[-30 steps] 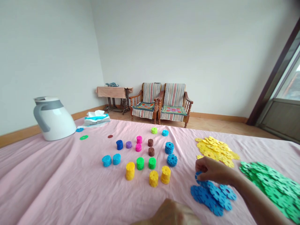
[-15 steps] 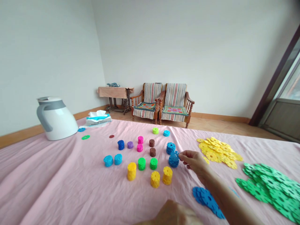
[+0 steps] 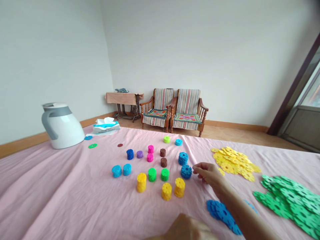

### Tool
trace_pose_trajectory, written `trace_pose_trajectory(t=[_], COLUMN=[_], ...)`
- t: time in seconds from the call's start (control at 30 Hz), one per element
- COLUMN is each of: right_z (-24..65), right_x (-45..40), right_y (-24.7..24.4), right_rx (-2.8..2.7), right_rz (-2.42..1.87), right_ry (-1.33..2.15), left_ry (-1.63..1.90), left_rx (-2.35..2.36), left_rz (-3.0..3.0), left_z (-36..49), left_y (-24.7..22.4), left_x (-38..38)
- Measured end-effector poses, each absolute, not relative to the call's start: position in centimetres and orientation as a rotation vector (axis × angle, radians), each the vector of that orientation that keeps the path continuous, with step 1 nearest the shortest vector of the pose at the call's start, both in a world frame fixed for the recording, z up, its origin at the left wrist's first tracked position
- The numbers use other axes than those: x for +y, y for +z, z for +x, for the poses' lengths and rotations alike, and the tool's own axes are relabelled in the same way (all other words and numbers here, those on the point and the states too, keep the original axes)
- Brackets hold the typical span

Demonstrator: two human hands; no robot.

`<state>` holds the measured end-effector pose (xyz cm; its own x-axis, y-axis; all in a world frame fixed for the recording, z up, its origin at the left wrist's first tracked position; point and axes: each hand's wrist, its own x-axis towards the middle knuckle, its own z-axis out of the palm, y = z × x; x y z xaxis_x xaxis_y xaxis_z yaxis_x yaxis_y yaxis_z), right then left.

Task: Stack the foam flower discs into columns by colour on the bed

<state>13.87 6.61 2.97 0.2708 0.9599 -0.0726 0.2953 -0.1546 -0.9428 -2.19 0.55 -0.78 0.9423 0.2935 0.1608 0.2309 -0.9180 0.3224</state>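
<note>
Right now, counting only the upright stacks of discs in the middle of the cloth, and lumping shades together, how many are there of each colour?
Blue stacks: 6
Yellow stacks: 3
Green stacks, lime included: 3
Pink stacks: 2
Brown stacks: 2
Purple stack: 1
Total: 17

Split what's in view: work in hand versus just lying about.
Work in hand, probably:
blue stack of round, notched, plastic-looking discs, by the right hand
loose blue pile
yellow pile
green pile
other coloured stacks

Lying about:
white-and-grey rounded jug
white-and-blue cardboard tissue box
striped-covered wooden armchairs
</note>
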Motion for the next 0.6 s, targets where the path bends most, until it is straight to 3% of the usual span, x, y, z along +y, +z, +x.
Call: trace_pose_trajectory(t=[0.13, 0.37, 0.6], right_z=[15.0, 17.4, 17.0], right_x=[5.9, 2.3, 2.1], right_y=[4.3, 6.5, 7.0], right_rx=[-1.292, -2.192, -2.375], right_rz=[-1.662, -1.860, -1.939], right_ry=[0.881, 0.856, 0.798], left_ry=[0.314, 0.370, 0.449], left_rx=[0.336, 0.253, 0.253], left_rz=[2.803, 2.831, 2.859], left_z=[-2.1, -2.0, -2.1], left_y=[-0.3, -0.9, -1.1], left_x=[0.4, 0.3, 0.2])
